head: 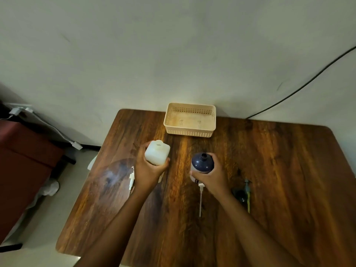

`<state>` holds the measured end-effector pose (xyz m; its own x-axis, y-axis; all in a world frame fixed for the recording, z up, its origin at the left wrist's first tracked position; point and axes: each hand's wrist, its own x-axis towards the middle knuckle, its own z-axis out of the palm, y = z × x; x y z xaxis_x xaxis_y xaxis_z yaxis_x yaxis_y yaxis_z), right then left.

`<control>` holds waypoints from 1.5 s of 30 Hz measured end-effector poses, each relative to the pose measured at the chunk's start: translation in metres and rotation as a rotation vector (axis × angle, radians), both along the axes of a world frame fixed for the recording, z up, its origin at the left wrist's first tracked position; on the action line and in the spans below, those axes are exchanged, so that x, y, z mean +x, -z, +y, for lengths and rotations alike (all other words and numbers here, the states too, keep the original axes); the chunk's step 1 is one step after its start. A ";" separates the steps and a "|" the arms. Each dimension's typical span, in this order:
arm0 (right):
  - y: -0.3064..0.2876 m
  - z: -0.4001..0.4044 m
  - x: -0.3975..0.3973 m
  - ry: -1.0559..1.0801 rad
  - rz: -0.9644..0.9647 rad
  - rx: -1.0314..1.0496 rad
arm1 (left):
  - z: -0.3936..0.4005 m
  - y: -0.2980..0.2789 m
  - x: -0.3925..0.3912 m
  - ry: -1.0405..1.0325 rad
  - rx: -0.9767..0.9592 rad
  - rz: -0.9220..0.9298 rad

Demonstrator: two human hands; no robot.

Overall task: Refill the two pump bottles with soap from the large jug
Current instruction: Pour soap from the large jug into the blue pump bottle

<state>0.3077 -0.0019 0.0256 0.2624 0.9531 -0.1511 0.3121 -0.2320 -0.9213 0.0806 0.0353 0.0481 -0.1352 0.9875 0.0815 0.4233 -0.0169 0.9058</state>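
Observation:
My left hand grips a white square bottle with an open neck, held upright above the wooden table. My right hand grips a dark blue round bottle, also uncapped and upright. A white pump head with its long tube lies on the table below the blue bottle. Another white pump lies left of my left wrist, partly hidden. A dark pump with a yellowish tube lies to the right. No large jug shows in this view.
A cream perforated basket stands empty at the table's far edge against the wall. A black cable runs down the wall at right. Left of the table are a dark red bed or seat and a white charger cable.

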 end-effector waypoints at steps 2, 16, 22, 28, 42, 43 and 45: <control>-0.028 0.006 0.011 -0.008 0.035 0.069 | 0.007 -0.032 0.006 0.024 0.049 0.005; -0.211 0.027 0.054 -0.041 0.133 0.433 | 0.056 -0.249 0.022 0.481 0.277 0.187; -0.271 0.021 0.057 -0.064 0.088 0.518 | 0.059 -0.324 0.031 0.581 0.384 0.243; -0.323 0.013 0.061 -0.123 0.021 0.567 | 0.055 -0.386 0.042 0.709 0.443 0.341; -0.368 0.004 0.065 -0.185 -0.095 0.632 | 0.049 -0.457 0.052 0.908 0.451 0.559; -0.369 0.004 0.064 -0.188 -0.099 0.637 | 0.049 -0.459 0.052 0.916 0.448 0.569; -0.370 0.003 0.063 -0.190 -0.103 0.645 | 0.049 -0.461 0.054 0.934 0.443 0.578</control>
